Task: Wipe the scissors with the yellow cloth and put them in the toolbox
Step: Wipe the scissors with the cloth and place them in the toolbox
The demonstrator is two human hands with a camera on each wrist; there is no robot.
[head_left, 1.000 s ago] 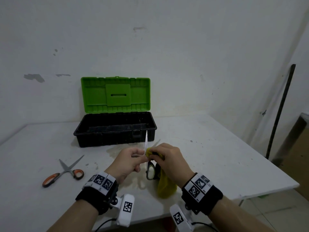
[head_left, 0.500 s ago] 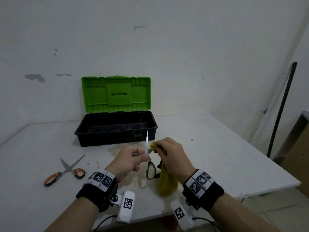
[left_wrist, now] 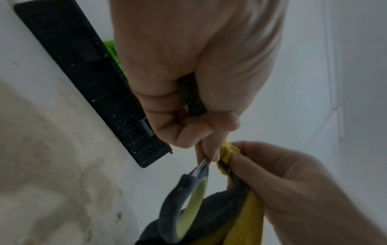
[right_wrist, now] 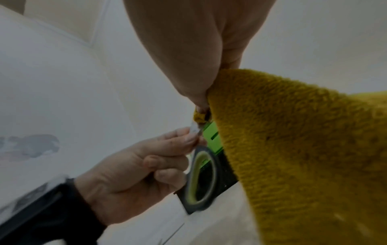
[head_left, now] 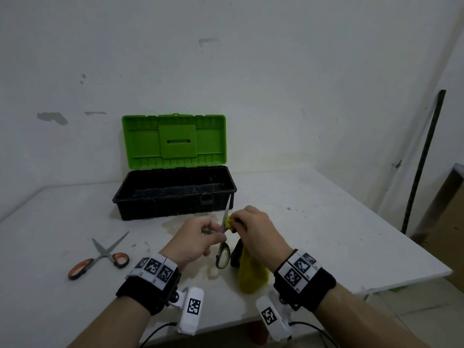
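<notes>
A second pair of scissors, orange-handled, lies blades apart on the white surface to the left, well apart from the hands. A dark rod leans against the wall at the right. The toolbox stands at the back of the surface, green lid upright; its black tray shows nothing inside that can be made out. In front of it, above the surface, the left hand pinches the grey-handled scissors near the pivot, blade up, loop hanging down. The right hand pinches the cloth against the blade; the rest hangs down beside the loop.
</notes>
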